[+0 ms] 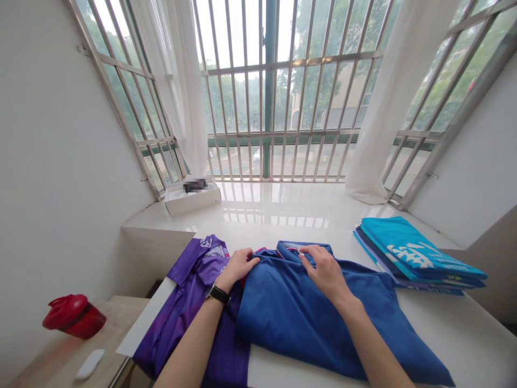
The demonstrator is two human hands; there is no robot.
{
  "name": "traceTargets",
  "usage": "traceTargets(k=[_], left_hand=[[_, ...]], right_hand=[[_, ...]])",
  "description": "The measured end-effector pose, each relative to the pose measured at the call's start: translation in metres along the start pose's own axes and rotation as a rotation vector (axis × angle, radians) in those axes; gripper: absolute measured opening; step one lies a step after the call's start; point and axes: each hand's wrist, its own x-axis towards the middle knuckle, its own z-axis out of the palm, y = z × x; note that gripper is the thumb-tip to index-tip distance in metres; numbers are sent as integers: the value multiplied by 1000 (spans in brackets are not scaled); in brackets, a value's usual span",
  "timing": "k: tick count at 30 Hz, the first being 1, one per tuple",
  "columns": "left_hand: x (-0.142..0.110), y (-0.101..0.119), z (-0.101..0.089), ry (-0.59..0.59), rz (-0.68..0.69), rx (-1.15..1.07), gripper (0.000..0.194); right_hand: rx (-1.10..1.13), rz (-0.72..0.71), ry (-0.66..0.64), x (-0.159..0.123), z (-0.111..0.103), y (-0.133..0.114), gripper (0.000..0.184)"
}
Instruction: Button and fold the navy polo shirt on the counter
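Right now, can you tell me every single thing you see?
shirt: 1, blue, under both hands
shirt: 1, purple, left of the blue shirt
folded shirts: 1 stack, turquoise on top, right end of the white counter
box: 1, white, on the window ledge
bottle: 1, red, on the wooden table
oblong thing: 1, white, on that table
curtains: 2, white, by the window
window bars: many, silver, ahead
left hand: 1, on the blue shirt
watch: 1, black, on the left wrist
right hand: 1, on the blue shirt's collar

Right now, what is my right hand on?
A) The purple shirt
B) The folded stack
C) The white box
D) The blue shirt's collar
D: the right hand rests on the collar of the blue shirt.
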Motion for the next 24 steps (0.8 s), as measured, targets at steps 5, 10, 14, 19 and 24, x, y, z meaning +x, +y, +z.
traceTargets(k=[5, 10, 14, 19, 24], left_hand=[[0, 3, 1, 13, 21, 90, 18], [1, 1, 4, 12, 55, 106, 17], [1, -2, 6, 16, 59, 108, 19], [1, -5, 7, 24, 61, 114, 20], [1, -7, 7, 33, 74, 101, 19]], right_hand=[[-175, 194, -32, -45, -59, 86, 35], [-272, 378, -94, -97, -81, 172, 48], [-237, 411, -9, -117, -80, 186, 52], [-163, 574, -24, -107, -87, 174, 54], [-183, 567, -127, -94, -86, 178, 56]])
